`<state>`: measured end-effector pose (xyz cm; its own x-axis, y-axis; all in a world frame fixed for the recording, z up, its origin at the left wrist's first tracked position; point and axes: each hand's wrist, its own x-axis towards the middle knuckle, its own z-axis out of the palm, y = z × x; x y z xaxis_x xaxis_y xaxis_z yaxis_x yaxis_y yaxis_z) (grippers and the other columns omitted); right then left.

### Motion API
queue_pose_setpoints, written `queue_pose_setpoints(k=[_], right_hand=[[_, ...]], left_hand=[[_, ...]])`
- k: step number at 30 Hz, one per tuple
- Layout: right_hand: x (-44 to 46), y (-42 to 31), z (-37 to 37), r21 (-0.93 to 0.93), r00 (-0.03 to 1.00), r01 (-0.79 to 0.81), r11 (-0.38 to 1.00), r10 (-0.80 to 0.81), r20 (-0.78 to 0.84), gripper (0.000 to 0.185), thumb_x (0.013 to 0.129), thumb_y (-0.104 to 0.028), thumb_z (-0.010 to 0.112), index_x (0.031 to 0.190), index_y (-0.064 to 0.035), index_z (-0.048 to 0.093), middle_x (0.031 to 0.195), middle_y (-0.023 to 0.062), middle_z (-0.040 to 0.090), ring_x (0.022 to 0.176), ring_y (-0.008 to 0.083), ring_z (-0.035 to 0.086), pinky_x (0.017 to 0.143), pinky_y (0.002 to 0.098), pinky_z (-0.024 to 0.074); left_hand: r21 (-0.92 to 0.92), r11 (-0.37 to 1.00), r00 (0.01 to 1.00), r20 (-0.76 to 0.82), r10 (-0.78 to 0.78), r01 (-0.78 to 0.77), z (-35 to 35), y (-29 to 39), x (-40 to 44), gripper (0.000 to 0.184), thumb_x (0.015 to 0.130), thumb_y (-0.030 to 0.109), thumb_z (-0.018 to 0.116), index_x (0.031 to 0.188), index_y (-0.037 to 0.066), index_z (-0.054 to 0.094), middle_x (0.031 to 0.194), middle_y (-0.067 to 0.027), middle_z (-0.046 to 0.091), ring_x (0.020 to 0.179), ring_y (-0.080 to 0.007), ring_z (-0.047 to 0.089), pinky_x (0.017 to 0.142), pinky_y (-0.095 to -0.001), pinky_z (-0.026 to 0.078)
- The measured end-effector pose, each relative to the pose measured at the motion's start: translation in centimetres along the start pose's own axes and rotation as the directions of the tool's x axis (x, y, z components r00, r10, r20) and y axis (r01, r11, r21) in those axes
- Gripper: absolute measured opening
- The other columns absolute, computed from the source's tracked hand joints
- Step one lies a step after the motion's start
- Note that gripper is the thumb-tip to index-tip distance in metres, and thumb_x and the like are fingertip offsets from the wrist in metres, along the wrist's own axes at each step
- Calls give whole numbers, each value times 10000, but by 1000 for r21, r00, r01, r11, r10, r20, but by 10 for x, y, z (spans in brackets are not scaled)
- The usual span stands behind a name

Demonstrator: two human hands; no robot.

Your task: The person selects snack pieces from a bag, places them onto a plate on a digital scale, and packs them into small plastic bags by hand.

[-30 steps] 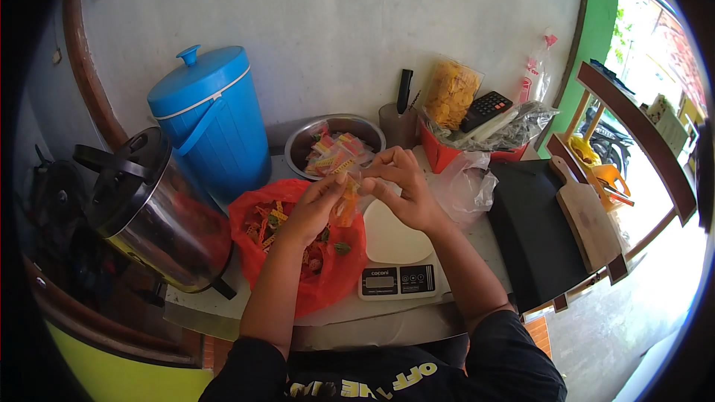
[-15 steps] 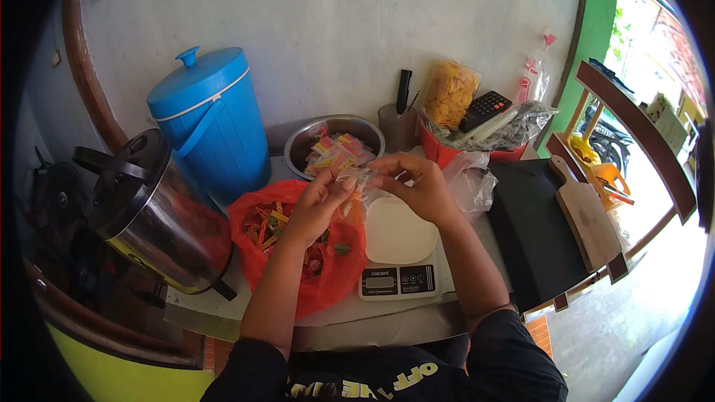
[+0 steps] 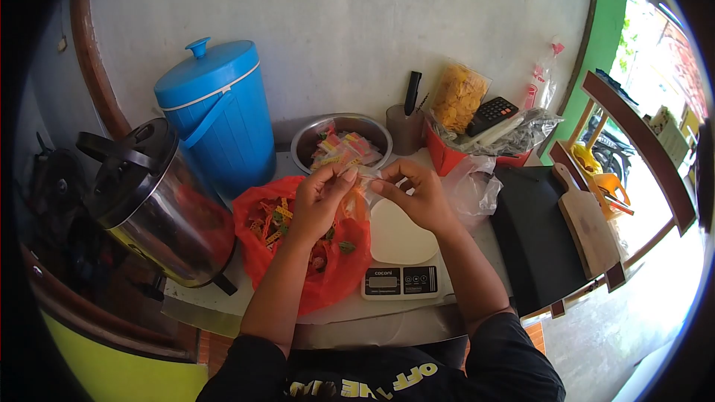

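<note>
My left hand (image 3: 322,197) and my right hand (image 3: 415,192) meet above the kitchen scale, each pinching an edge of a small clear plastic bag (image 3: 362,176). Its contents are hard to make out. Under my left forearm lies an open red plastic bag (image 3: 344,275) with colourful, wavy-edged pieces inside. The white kitchen scale (image 3: 402,232) sits below my right hand, its display facing me. Just beyond my hands stands a steel bowl (image 3: 299,150) holding several small filled packets (image 3: 348,150).
A blue lidded cooler (image 3: 223,123) and a steel flask (image 3: 167,216) stand left. At the back right, a red basket (image 3: 441,155) holds a bag of yellow chips (image 3: 459,97) and a calculator (image 3: 491,115). A wooden cutting board (image 3: 588,227) leans right, beside a black box (image 3: 525,231).
Both hands stay at the small plastic bag, with the right fingers now closer to the left ones. The whole view has shifted slightly.
</note>
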<state>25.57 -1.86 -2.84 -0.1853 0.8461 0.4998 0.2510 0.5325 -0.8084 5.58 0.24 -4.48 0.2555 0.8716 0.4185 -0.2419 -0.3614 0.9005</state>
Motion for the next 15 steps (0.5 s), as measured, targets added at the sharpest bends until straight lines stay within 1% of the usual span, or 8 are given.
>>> queue_pose_setpoints(k=[2,5,8,11,14,15], right_hand=[[1,8,4,128,999,-39,991,42,-22,155,868,-134,716,914,-7,640,802,26,664,690,71,582,571,232,457],[1,7,9,299,998,-58,953,66,-15,174,878,-142,708,928,0,620,811,33,662,691,75,600,569,233,467],[1,4,7,249,998,-36,968,46,-34,186,881,-141,705,949,4,610,813,33,660,712,78,617,590,234,480],[1,-3,8,126,998,32,991,-26,-52,165,889,-134,693,937,-1,609,801,29,653,713,78,615,599,237,484],[1,-2,8,118,1000,12,993,-11,-9,163,890,-133,693,947,-6,607,812,30,653,722,78,614,614,231,486],[1,-1,8,154,1000,-14,988,16,-16,166,889,-135,695,949,-6,608,807,30,649,719,81,613,620,233,489]], left_hand=[[-49,999,1000,-18,-23,23,5,6,0,231,956,209,629,1090,21,631,946,21,624,858,-40,553,774,-199,442],[-65,997,999,46,-26,29,14,8,-2,256,956,203,622,1140,25,607,1042,-29,641,973,-86,585,846,-235,458],[33,999,993,113,21,-25,4,-3,-1,300,946,191,638,1188,24,579,1107,-54,632,986,-93,592,837,-242,467],[55,990,991,51,126,-129,7,-1,-1,347,949,201,639,1223,8,550,1063,-71,658,942,-104,624,828,-242,494],[50,992,993,32,117,-119,10,6,-1,396,947,209,642,1273,23,518,1058,-77,661,953,-109,628,838,-242,492],[58,993,994,53,97,-100,9,7,-2,401,946,196,642,1285,27,508,1070,-79,658,963,-115,630,845,-245,491]])
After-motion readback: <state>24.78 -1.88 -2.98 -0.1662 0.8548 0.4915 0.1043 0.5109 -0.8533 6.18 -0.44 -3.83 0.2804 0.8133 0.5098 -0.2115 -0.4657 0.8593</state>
